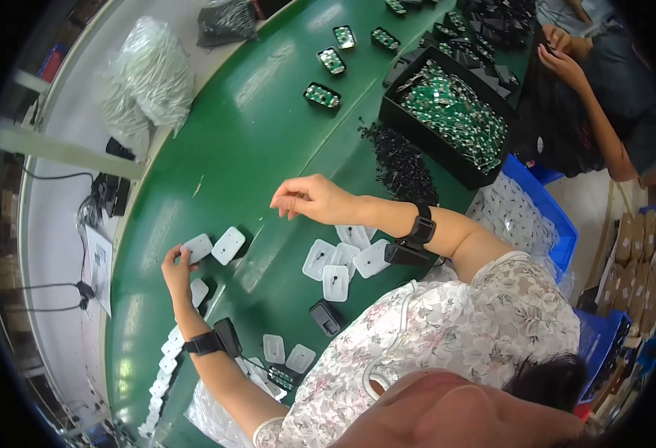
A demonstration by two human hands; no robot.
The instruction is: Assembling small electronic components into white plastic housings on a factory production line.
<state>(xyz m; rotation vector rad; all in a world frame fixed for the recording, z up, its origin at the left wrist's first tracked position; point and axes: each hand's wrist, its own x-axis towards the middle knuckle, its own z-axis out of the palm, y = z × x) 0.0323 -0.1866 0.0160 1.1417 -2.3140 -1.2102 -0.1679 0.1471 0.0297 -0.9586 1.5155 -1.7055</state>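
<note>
At the left, my left hand [176,270] is closed on the edge of a white plastic case [197,247], thumb over its near side. Close beside it lies another white case [229,246], with a dark shape along its right side. My right hand [314,200] hangs over the middle of the green table, fingers loosely bent and nothing visible in them. Below the right forearm several white shells [335,282] with small dark parts inside lie in a loose heap. A black case [326,319] rests nearer to me.
Several white cases [160,377] form a row at lower left. A black bin [447,112] of green circuit boards stands at far right, with black small parts [403,160] heaped beside it. Black housings with boards [322,95] lie farther back. A co-worker's hands [563,56] are at upper right.
</note>
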